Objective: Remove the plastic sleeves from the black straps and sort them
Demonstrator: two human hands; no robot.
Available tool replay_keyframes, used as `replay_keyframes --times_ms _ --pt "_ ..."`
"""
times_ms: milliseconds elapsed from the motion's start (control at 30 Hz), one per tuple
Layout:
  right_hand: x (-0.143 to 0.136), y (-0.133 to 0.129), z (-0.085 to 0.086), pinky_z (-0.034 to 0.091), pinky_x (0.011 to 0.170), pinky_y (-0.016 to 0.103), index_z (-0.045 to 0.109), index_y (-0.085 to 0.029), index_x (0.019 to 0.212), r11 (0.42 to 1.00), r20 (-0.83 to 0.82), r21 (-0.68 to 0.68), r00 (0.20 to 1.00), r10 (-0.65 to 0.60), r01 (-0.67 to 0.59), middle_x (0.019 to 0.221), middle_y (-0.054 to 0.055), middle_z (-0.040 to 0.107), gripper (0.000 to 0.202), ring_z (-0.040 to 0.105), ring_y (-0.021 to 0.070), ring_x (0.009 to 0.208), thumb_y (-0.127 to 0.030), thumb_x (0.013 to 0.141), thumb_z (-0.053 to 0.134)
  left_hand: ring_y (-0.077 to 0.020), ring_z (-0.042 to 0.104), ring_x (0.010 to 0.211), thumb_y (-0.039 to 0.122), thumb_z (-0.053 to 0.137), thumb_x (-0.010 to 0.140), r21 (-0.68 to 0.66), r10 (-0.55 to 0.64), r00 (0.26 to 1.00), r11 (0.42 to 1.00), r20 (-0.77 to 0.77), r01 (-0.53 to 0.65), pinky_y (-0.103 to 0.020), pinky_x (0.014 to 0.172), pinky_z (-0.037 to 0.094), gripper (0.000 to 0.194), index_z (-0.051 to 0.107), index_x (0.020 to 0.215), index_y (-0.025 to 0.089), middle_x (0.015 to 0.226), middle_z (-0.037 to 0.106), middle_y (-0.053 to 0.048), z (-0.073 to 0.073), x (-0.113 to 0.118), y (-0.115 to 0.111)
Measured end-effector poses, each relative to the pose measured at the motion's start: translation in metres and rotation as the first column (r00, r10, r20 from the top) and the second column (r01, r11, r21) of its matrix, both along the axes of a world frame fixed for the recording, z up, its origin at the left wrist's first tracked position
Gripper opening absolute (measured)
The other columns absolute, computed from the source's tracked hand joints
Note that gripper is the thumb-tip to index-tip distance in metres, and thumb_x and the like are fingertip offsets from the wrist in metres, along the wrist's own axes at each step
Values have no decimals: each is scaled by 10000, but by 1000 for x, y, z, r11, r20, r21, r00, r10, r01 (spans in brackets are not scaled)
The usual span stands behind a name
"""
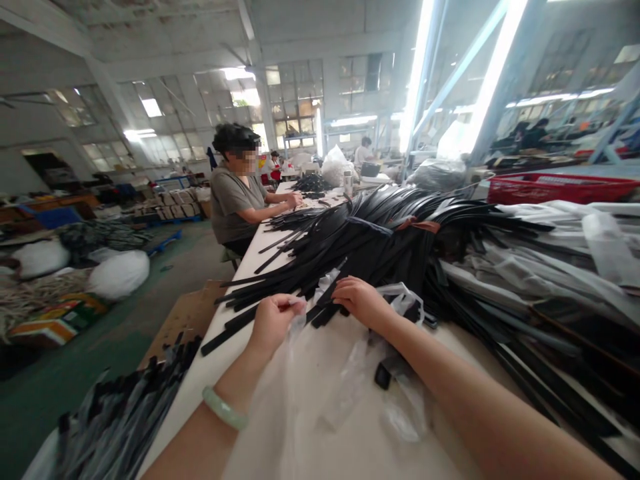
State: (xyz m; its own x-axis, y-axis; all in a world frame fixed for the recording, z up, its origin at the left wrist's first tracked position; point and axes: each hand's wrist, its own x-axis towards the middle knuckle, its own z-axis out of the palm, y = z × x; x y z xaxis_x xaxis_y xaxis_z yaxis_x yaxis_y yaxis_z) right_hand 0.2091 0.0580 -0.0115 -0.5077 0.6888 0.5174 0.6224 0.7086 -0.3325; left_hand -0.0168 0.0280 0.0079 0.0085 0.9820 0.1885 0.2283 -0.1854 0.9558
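Note:
My left hand (273, 323) pinches the top of a long clear plastic sleeve (291, 373), which hangs down over the pale table (260, 413). Just to its right, my right hand (357, 300) has its fingers closed on a black strip (325, 299) at the near end of the pile. A large heap of long black strips (380, 233) fans across the table, bundled with ties. Crumpled clear plastic (405, 407) lies under my right forearm, with a small black piece (383, 375) beside it.
A co-worker (240, 193) sits at the table's far left edge, hands over the top. White plastic sleeves (550, 267) and a red crate (560, 188) are at the right. Sleeved black strips (125, 413) stand low on the left, near cardboard (185, 317).

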Motion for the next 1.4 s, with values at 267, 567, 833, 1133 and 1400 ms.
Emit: replay_keyframes --times_ms 267,567,833,1133,1400 --pt "-22 -51 49 327 911 330 641 -220 890 907 60 415 992 -107 73 763 17 591 245 505 162 776 -272 970 415 -161 502 586 186 737 629 188 128 958 979 -257 -80 -263 580 352 94 676 557 192 596 588 -12 8 -5 -2" --pt "-32 -44 33 218 883 343 616 -222 881 922 151 373 973 -176 109 759 4 578 170 454 158 781 -224 955 462 -163 494 587 199 774 598 203 98 923 979 -373 -22 -272 576 315 171 628 511 183 585 562 -3 10 3 -6" --pt "-32 -46 32 217 878 340 612 -225 868 912 86 393 983 -161 114 753 -9 592 125 465 150 768 -231 943 513 -146 496 599 180 697 702 110 44 868 994 -495 13 -266 602 320 142 652 569 155 621 565 -1 17 3 -10" --pt "-31 -44 34 211 873 367 599 -216 863 932 217 349 959 -181 97 756 4 598 104 466 165 786 -177 921 522 -160 525 659 232 671 721 116 -53 875 985 -482 124 -264 632 340 128 682 623 152 658 576 -18 17 0 -10" --pt "-30 -51 48 221 866 362 565 -188 772 970 363 241 926 -100 10 753 16 611 117 501 177 812 -125 867 536 -171 541 683 260 585 742 -82 -336 863 940 -377 330 -259 649 350 187 671 628 138 649 620 -24 16 6 -15"
